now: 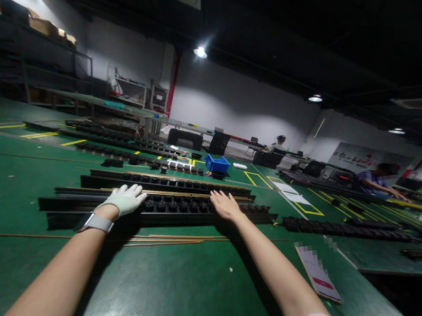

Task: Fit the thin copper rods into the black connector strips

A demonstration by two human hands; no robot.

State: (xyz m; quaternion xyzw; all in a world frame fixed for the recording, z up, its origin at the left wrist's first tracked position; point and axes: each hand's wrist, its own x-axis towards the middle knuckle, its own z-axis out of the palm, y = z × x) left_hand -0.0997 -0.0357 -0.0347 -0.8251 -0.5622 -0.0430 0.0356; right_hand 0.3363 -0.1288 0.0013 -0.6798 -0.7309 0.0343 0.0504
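left hand, gloved, flat and spread on far black socket strip | right hand, bare, open on same strip, holding nothing | strip mid-table, beyond copper rods | better pressed evenly, fingers off sockets

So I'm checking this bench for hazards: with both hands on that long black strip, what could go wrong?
1. The thin brass rods lie loose beside the black strip; a forearm might sweep them aside.
2. The right hand is bare, the left hand gloved, so edges could nick it.
3. The phone sits near the table edge.
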